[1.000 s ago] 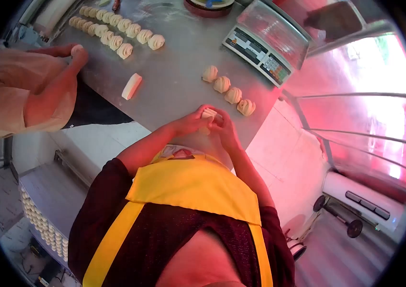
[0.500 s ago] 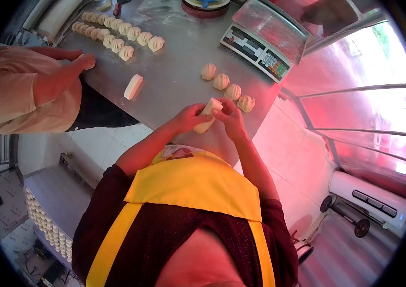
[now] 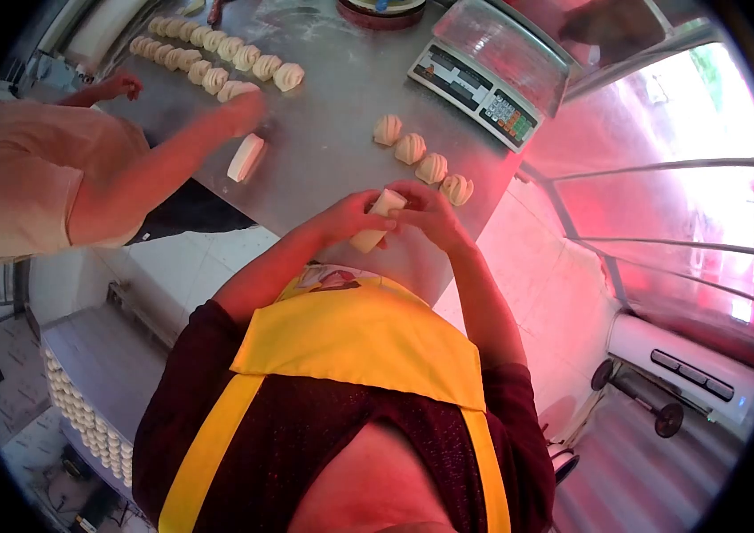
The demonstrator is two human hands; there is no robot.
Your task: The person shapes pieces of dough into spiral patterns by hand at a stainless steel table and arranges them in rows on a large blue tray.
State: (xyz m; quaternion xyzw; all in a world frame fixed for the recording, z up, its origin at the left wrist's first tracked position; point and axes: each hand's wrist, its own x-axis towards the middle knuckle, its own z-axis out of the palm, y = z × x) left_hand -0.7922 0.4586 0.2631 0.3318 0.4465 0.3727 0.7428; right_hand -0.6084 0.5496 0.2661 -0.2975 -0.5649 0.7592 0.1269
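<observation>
A pale strip of dough (image 3: 377, 222) is held in front of my apron, over the near edge of the metal table. My left hand (image 3: 355, 216) grips it from the left, fingers wrapped about its middle. From the right, my right hand (image 3: 428, 213) has its fingers closed on the strip's upper end. Just beyond my right hand lies a short row of shaped dough rolls (image 3: 431, 168) with folded tops. Another dough strip (image 3: 246, 158) lies by itself on the table to the left.
Two rows of shaped rolls (image 3: 245, 58) run across the far left. A scale (image 3: 475, 89) stands at the back right. A co-worker (image 3: 48, 178) is at the left edge, one hand (image 3: 244, 113) over the row's end. The metal table (image 3: 324, 133) carries flour marks.
The dough strip in my hands has tilted and shifted slightly left, my fingers moving around it. The co-worker's arm has swung right to the near end of the roll row.
</observation>
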